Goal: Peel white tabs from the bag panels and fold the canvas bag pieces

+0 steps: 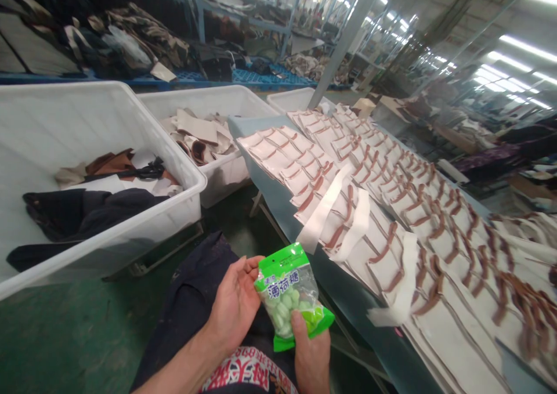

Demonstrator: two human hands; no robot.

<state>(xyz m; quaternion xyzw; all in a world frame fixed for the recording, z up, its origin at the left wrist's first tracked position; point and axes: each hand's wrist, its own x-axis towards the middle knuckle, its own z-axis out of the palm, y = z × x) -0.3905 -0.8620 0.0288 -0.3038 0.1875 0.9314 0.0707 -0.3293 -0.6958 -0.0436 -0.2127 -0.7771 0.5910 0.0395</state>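
A green and clear plastic bag of mint candies [285, 301] is held up over my lap, its printed front facing me. Pale green round candies show through its clear middle. My right hand [311, 347] grips the lower right part, thumb pressed on the front and fingers hidden behind. Along the upper left edge, the curled fingers of my left hand [237, 298] touch the bag, with some fingertips hidden by it.
To the left stands a large white bin [174, 220] with dark and brown scraps; another white bin [226, 176] behind it holds beige pieces. On my right, a grey-green table [270, 194] carries rows of overlapping cream pieces [357, 237] with brown strips. White bands [326, 208] lie across them.
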